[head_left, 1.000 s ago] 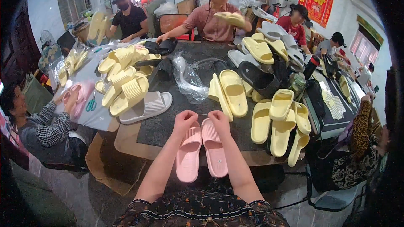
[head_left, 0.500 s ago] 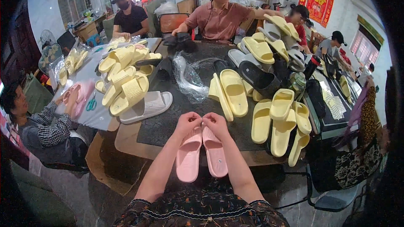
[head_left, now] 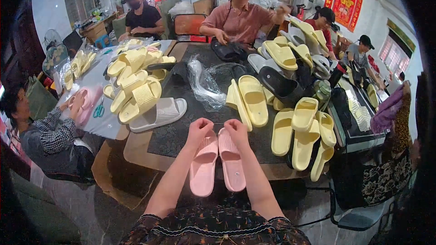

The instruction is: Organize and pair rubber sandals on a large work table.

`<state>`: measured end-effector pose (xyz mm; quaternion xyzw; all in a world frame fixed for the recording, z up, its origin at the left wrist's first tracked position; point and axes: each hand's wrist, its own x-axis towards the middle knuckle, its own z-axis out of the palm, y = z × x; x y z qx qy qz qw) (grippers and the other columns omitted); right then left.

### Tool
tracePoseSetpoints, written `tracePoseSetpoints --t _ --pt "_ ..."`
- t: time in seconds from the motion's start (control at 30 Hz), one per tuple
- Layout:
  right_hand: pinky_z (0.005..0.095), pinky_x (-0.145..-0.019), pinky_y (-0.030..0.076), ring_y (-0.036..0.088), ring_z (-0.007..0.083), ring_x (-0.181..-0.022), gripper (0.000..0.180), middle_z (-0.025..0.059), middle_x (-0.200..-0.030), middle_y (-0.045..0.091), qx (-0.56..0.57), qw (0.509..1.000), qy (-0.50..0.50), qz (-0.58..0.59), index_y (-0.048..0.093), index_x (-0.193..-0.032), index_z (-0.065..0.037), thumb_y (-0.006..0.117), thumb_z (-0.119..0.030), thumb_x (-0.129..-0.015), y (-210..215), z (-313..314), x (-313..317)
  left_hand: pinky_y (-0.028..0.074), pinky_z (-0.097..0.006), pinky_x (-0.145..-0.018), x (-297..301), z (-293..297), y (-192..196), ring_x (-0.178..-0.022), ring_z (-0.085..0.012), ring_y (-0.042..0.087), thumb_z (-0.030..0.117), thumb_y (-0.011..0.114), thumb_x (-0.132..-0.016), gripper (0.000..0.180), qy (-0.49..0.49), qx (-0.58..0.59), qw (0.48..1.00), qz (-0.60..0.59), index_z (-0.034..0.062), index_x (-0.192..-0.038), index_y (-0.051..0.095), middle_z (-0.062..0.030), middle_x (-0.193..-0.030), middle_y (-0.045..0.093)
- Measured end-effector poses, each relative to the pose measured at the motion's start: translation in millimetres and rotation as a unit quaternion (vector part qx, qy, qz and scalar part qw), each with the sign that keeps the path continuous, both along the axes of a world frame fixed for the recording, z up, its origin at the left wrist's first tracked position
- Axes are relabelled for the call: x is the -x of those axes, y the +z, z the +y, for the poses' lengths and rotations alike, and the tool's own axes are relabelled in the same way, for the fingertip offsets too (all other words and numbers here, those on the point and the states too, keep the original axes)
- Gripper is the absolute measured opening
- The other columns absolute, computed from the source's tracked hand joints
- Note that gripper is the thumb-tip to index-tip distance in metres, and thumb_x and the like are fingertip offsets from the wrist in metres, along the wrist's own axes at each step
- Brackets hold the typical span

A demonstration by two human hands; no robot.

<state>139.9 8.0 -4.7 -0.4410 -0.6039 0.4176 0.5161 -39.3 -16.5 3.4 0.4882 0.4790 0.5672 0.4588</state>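
Observation:
A pair of pink slippers [head_left: 202, 172] lies side by side at the table's near edge, ribbed straps facing up and open heels toward me. Just past the toe ends, my left hand [head_left: 200, 131] is closed in a pinch. My right hand [head_left: 236, 132] pinches opposite it, a short gap away. Between the two hands a thin strand [head_left: 218, 123] runs taut; its material is too fine to make out. My wrists and fingers partly cover the outer sides of the slippers' straps.
Yellow slippers [head_left: 303, 143] are heaped at right, with more yellow ones [head_left: 141, 102] and a light grey slipper [head_left: 159, 114] at left. Crumpled clear plastic [head_left: 204, 88] lies ahead. Teal scissors [head_left: 98, 110] rest near a person handling pink slippers. Other people sit around the tables.
My hands have moved apart from touching, and the strand now shows between them. Across the table, a person's hand has lifted off the slipper heap, and a dark slipper has shifted right.

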Motion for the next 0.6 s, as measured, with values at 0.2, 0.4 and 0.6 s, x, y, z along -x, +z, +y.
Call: tracePoseSetpoints --t 0.2,0.4,0.6 --pt "0.0215 -0.062 0.044 0.054 0.0057 -0.068 0.012 0.0007 -0.075 0.062 0.026 0.998 0.057 0.018 0.065 -0.087 0.0 0.065 -0.012 -0.083 -1 0 -1 0.047 -0.022 -0.062 -10 -6 11 -0.068 -0.0067 0.058 0.011 0.066 -0.08 0.013 -0.083 0.008 0.997 -0.006 0.0004 -0.087 0.065 -0.0013 -0.074 0.064" --pt "0.021 -0.061 0.043 0.051 0.0053 -0.066 0.012 -0.0016 -0.073 0.06 0.012 0.998 0.055 -0.016 0.065 -0.089 -0.002 0.065 -0.012 -0.083 -3 -2 4 0.046 -0.021 -0.06 -4 -3 5 -0.065 -0.0057 0.057 0.009 0.067 -0.081 0.008 -0.032 0.009 0.999 0.011 0.0015 -0.085 0.065 -0.0007 -0.075 0.064" --pt "0.0211 -0.061 0.042 0.05 0.0048 -0.066 0.013 -0.0021 -0.071 0.058 0.018 0.999 -0.011 0.046 0.065 -0.089 -0.001 0.064 -0.013 -0.083 0 1 1 0.046 -0.022 -0.059 -4 -2 0 -0.065 -0.0057 0.057 0.01 0.067 -0.081 0.01 0.003 -0.001 0.999 -0.04 0.0018 -0.086 0.064 -0.0007 -0.074 0.063"
